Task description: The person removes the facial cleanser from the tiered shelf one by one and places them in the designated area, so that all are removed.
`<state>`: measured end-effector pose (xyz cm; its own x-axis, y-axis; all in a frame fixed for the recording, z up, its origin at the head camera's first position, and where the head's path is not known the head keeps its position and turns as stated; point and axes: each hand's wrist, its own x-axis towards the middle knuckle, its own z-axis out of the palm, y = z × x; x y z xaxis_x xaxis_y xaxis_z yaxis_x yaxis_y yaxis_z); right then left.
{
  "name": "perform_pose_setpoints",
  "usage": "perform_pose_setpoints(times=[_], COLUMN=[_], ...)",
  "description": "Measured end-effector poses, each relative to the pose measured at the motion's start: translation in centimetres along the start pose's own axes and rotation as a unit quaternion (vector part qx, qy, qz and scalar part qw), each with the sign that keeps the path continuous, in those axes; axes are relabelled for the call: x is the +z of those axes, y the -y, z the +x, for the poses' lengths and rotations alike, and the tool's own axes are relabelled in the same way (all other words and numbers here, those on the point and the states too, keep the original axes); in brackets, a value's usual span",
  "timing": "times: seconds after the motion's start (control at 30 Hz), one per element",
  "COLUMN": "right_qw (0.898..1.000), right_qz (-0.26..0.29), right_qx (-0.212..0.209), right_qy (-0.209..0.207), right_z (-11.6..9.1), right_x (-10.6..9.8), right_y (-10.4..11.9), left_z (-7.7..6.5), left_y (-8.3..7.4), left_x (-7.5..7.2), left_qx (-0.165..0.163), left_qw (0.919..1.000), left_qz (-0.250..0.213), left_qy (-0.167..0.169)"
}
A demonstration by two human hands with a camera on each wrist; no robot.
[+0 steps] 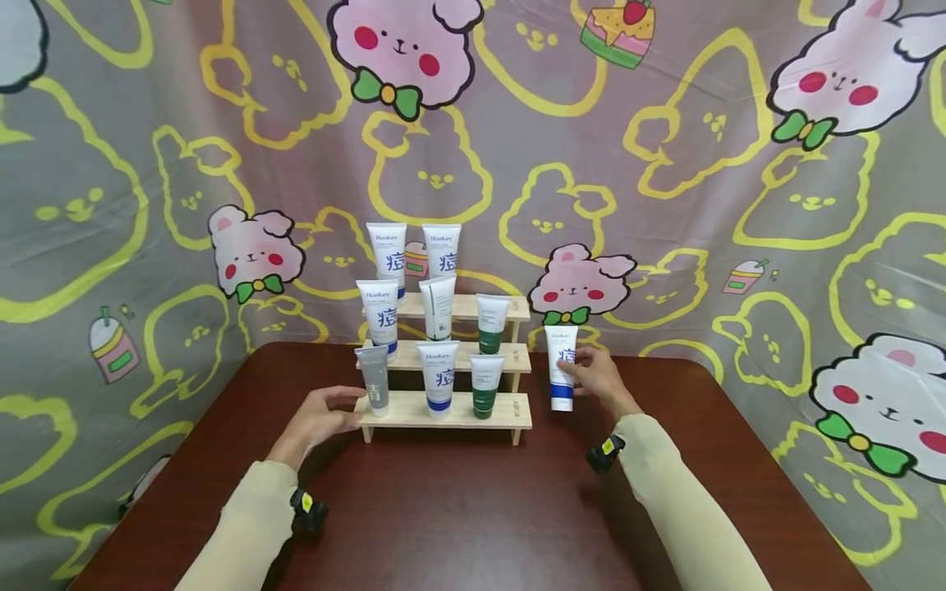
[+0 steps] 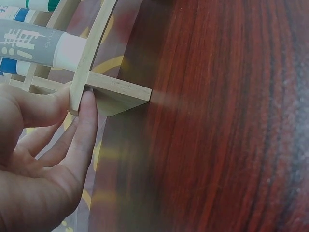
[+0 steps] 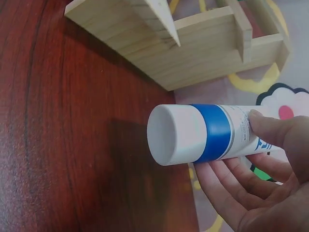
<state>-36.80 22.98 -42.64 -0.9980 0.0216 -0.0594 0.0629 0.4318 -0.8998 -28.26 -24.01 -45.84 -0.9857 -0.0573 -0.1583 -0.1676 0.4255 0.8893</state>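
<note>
A three-step wooden display stand (image 1: 443,400) carries several squeeze tubes. My left hand (image 1: 323,417) pinches the left end of its lowest step; in the left wrist view thumb and fingers (image 2: 82,130) sit on either side of the board. Right beside that hand stands a grey tube (image 1: 375,382). To the right of the stand, my right hand (image 1: 597,379) holds a white tube (image 1: 561,361) with a blue band, cap down. The right wrist view shows the thumb (image 3: 263,124) on one side of this tube and the fingers beneath, its white cap (image 3: 169,137) pointing away from the palm.
On the lowest step are also a white-and-blue tube (image 1: 438,373) and a green-bottomed tube (image 1: 485,390). Three tubes fill the middle step, two the top one. Behind the dark wooden table (image 1: 473,509) hangs a patterned cloth (image 1: 502,156).
</note>
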Motion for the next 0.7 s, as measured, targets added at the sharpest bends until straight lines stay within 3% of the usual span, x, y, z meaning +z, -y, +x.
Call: perform_pose_setpoints(times=[0.7], right_qw=[0.999], right_qz=[-0.031], right_qx=[0.030], right_qy=[-0.002], right_z=[0.6], right_x=[1.0], right_y=[-2.9], left_z=[0.0], left_y=[-0.1], left_x=[0.0], left_qx=[-0.006], left_qw=[1.0000], left_qz=[0.004], left_qy=[0.000])
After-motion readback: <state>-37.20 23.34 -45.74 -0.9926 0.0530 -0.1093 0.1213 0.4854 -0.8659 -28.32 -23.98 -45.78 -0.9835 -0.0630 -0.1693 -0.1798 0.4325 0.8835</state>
